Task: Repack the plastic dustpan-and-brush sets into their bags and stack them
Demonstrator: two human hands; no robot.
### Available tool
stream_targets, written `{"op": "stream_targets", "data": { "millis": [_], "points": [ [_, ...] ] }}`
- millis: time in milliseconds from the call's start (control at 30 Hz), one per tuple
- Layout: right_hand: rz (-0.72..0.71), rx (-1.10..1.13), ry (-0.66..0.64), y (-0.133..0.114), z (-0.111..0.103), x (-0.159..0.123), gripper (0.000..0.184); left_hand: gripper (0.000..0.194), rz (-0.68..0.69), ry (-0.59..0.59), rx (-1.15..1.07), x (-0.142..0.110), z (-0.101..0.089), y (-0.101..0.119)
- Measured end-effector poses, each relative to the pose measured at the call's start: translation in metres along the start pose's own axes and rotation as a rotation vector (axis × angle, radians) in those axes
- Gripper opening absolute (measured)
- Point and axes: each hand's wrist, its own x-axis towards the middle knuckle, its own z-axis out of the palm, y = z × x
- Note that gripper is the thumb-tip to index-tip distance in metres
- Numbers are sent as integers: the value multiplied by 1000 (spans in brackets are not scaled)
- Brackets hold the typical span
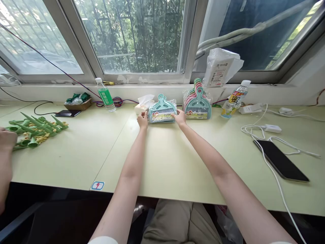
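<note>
A small stack of packaged teal dustpan-and-brush sets (162,110) lies flat at the far side of the pale green table (162,162). My left hand (143,119) grips its left edge and my right hand (180,118) grips its right edge, both arms stretched out. Just to the right a taller pile of similar sets in teal and pink (197,101) stands wrapped in clear plastic, untouched.
A tissue pack (143,103) and a green-labelled water bottle (106,95) sit left of the stack; a yellow drink bottle (233,99), a power strip (252,108), white cables and a black phone (280,160) lie right. Green plastic parts (35,130) and another person's hand (6,140) are far left.
</note>
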Motion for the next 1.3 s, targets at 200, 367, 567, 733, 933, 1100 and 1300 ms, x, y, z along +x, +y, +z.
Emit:
{"op": "stream_targets", "data": {
  "millis": [200, 367, 567, 733, 933, 1100, 1300],
  "points": [
    [53, 113, 213, 4, 29, 2, 39, 42, 25, -10, -144, 1, 3, -3],
    [-23, -94, 243, 0, 34, -3, 37, 52, 134, -39, -23, -1, 4, -2],
    [-107, -429, 294, 8, 25, -6, 40, 44, 127, -83, 34, -3, 5, 1],
    [-84, -388, 191, 29, 26, -4, 40, 52, 213, -48, 202, -9, 4, 5],
    [-141, -253, 174, 44, 34, 3, 38, 41, 756, -48, 595, -29, 8, 15],
    [-169, -208, 226, 32, 34, -9, 39, 45, 963, -449, 738, -34, 21, 21],
    [-163, -254, 728, 19, -27, -3, 47, 51, 932, -449, 666, -34, 17, 20]
  ]
}}
